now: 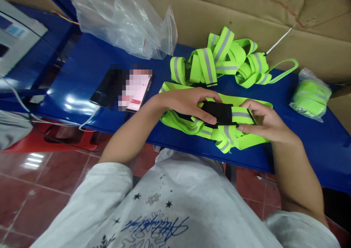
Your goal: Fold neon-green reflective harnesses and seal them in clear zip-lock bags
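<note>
A neon yellow-green reflective strap [241, 113] with a grey stripe lies in loops on the blue table in front of me. Attached to it is a wide black buckle-like piece [219, 112], whose exact kind I cannot make out. My left hand [192, 101] is closed on the black piece, thumb along its near side and fingers over its far edge. At the right, my right hand [263, 120] grips the strap between thumb and fingers, close to a dark slider. Part of the strap is hidden under both hands.
Behind lie more bundled neon straps [208, 65]. A clear plastic bag [128, 25] is at the back left, two phones [105, 90] [138, 92] at the left. To the right sits a bagged strap roll [311, 96]. Cables [89, 120] hang by the blue table [74, 90].
</note>
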{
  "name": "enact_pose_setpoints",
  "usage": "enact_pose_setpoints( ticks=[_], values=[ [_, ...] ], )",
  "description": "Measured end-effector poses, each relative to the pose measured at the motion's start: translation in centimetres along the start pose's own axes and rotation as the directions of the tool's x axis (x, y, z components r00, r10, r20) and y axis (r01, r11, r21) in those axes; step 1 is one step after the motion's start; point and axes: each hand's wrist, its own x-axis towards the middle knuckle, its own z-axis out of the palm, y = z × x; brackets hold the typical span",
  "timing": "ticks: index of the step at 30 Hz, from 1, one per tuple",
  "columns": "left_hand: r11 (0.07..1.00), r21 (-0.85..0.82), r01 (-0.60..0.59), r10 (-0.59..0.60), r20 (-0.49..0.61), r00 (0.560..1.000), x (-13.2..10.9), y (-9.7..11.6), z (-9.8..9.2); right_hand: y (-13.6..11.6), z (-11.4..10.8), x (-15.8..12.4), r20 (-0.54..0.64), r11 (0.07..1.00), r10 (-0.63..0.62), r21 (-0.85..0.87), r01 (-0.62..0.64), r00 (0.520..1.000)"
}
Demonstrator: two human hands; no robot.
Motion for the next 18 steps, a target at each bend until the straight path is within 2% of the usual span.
enact_pose_setpoints(
  ticks=[3, 6, 8, 12, 14, 16, 17, 18],
  values=[
    [0.993, 0.106, 0.053, -0.051, -0.021, 0.998, -0.5, 0.6, -0.6, -0.2, -0.1, 0.3, -0.022, 0.999, 0.035, 0.015, -0.035, 0.999],
    [0.989, 0.138, 0.061, -0.059, -0.021, 0.998, -0.9, 1.0, -1.1, -0.3, -0.3, 0.4, -0.027, 0.998, 0.061, -0.002, -0.062, 0.998],
    [0.996, 0.089, 0.015, -0.012, -0.032, 0.999, -0.9, 0.7, -1.1, -0.2, -0.6, 0.3, -0.038, 0.997, 0.061, -0.051, -0.062, 0.997],
    [0.986, -0.126, -0.112, 0.106, -0.055, 0.993, -0.2, -0.2, -0.7, 0.0, -0.7, -0.3, -0.042, 0.986, 0.083, -0.142, -0.088, 0.996],
    [0.968, -0.210, -0.141, 0.132, -0.054, 0.990, 0.1, -0.6, -0.3, 0.2, -0.5, -0.7, -0.151, 0.964, 0.163, -0.186, -0.189, 0.975],
    [0.955, -0.247, -0.164, 0.143, -0.099, 0.985, 0.4, -0.9, 0.2, 0.7, -0.1, -1.0, -0.277, 0.931, 0.239, -0.208, -0.301, 0.931],
    [0.952, -0.251, -0.175, 0.143, -0.141, 0.980, 0.4, -1.0, 0.4, 0.9, 0.1, -1.0, -0.292, 0.932, 0.236, -0.204, -0.301, 0.927],
    [0.950, -0.251, -0.183, 0.138, -0.185, 0.973, 0.5, -1.1, 0.6, 1.2, 0.3, -1.0, -0.255, 0.948, 0.218, -0.176, -0.267, 0.942]
  ],
)
